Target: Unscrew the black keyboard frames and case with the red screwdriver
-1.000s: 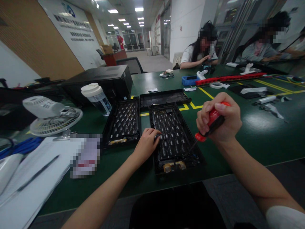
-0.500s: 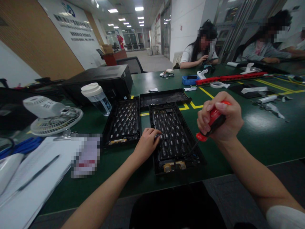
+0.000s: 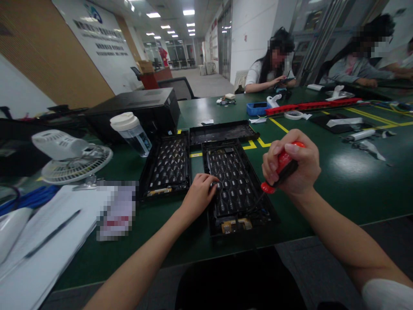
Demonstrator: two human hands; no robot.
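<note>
My right hand (image 3: 301, 168) is closed round the red and black handle of a screwdriver (image 3: 288, 156). The shaft slants down to the left, into the lower right part of an open black case (image 3: 254, 168). Inside that case lies a black panel (image 3: 230, 189) with rows of rounded bumps. At its near end sits a small yellowish circuit board (image 3: 237, 225). Curled over the case's left edge, the fingers of my left hand (image 3: 200, 189) hold it; their tips are partly hidden. Where the screwdriver's tip touches is too dark to tell.
A similar open case (image 3: 169, 165) lies to the left, and a shallow black cover (image 3: 221, 133) behind. Further left are a bottle (image 3: 130, 133), a white fan (image 3: 75, 159) and papers (image 3: 54, 232). Across the table, a person (image 3: 269, 71) works near a blue tray (image 3: 257, 108).
My right hand has shifted slightly left and down with the screwdriver. My left hand and the case have stayed in place.
</note>
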